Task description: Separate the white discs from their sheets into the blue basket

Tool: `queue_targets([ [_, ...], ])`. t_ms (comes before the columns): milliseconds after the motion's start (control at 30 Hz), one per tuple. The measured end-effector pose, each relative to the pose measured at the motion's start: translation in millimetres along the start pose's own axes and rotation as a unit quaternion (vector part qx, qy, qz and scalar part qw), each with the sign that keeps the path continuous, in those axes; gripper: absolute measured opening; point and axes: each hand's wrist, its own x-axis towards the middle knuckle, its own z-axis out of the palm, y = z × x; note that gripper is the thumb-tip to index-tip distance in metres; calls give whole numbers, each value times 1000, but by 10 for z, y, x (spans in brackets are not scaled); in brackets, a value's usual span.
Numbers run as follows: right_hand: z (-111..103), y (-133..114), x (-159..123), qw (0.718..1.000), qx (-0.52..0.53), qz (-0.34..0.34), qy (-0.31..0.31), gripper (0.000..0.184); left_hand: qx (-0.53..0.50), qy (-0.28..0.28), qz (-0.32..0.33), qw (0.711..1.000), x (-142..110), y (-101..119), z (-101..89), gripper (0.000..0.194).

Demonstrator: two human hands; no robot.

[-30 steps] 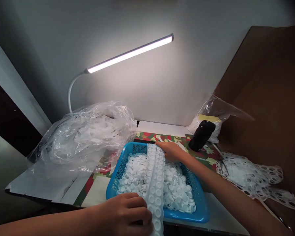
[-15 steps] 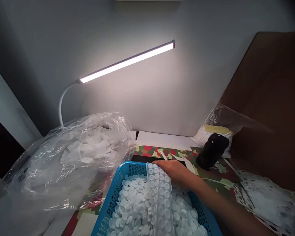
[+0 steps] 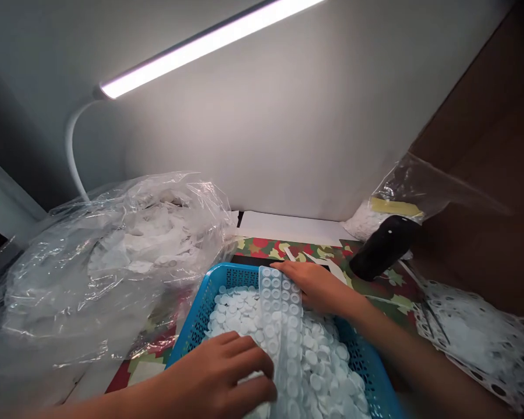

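A blue plastic basket (image 3: 201, 317) holds a heap of small white round discs (image 3: 240, 305). A white strip of moulded discs (image 3: 279, 326) lies lengthwise over the heap. My right hand (image 3: 317, 285) grips the strip's far end at the basket's back rim. My left hand (image 3: 220, 378) is closed on the strip's near part, fingers curled against its left edge.
A large clear plastic bag of white material (image 3: 109, 256) lies left of the basket. A black cylinder (image 3: 382, 247) leans at the back right, by a small clear bag (image 3: 397, 201). Punched-out white sheet (image 3: 475, 337) lies right. A lit lamp bar (image 3: 201, 46) hangs above. A brown board (image 3: 493, 174) stands at the right.
The view tipped up and then down again. My left hand, out of view half a second ago, is back on the near part of the strip. My right hand kept its hold at the far end.
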Motion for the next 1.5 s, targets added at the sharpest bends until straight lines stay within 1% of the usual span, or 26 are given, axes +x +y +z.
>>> queue_targets([
  [33,-11,-1,-5,1000,-2,-2,-1,66,4,-7,-36,999,-28,0,31,8],
  [133,-61,-15,-51,999,-30,-16,4,79,-6,-17,-97,995,-128,-6,164,17],
  [167,-80,-26,-78,999,-42,-18,7,81,-13,-10,-117,993,-153,-12,199,18],
  [267,-120,-88,-198,997,-76,-11,17,79,-64,1,-167,984,-182,-44,237,18],
  [367,-141,-214,-351,993,-99,4,59,69,-110,8,-216,970,-138,-99,202,20],
  [433,-161,-334,-445,991,-90,33,89,54,-119,16,-248,961,-76,-170,174,25],
  [467,-175,-396,-480,991,-79,61,93,43,-115,30,-252,961,-35,-220,163,28],
  [533,-197,-504,-514,986,-54,136,85,20,-75,72,-260,960,65,-341,148,31],
  [567,-200,-540,-509,981,-44,176,74,16,-38,92,-260,961,122,-405,143,32],
  [600,-195,-561,-492,976,-38,204,69,20,-17,86,-264,961,181,-466,139,31],
  [667,-155,-561,-426,972,-30,225,67,28,-17,66,-264,962,293,-561,138,28],
  [700,-123,-544,-386,969,-28,235,72,30,-12,68,-268,961,340,-592,139,28],
  [767,-48,-499,-311,962,-25,254,96,28,7,88,-278,956,406,-628,144,26],
  [833,6,-465,-260,958,-13,258,127,22,16,102,-288,952,437,-642,141,25],
  [900,7,-466,-241,958,12,241,158,16,13,115,-294,949,441,-651,119,27],
  [967,-60,-517,-256,960,48,202,188,15,-2,131,-288,949,431,-650,70,31],
  [1033,-185,-626,-300,960,92,149,217,18,-29,157,-264,951,413,-617,-5,33],
  [1100,-344,-794,-373,955,138,98,243,21,-63,192,-228,952,384,-532,-94,40],
  [1167,-513,-1012,-466,943,187,54,272,21,-115,217,-185,952,338,-386,-186,50],
  [1200,-595,-1132,-517,916,267,7,299,19,-158,214,-153,952,308,-295,-230,49],
  [1233,-672,-1254,-567,892,329,-25,308,17,-287,194,-100,933,273,-196,-273,47],
  [1267,-742,-1372,-616,875,366,-40,315,16,-389,172,-58,903,235,-93,-315,45],
  [1300,-804,-1482,-662,857,398,-56,324,14,-456,159,-36,875,195,9,-356,41],
  [1367,-894,-1663,-741,837,433,-71,327,11,-533,150,-29,832,117,198,-435,35],
  [1400,-923,-1731,-775,830,442,-76,331,10,-554,159,-36,817,82,281,-473,32],
  [1500,-961,-1860,-865,826,438,-85,344,8,-589,192,-58,783,3,482,-568,22],
])
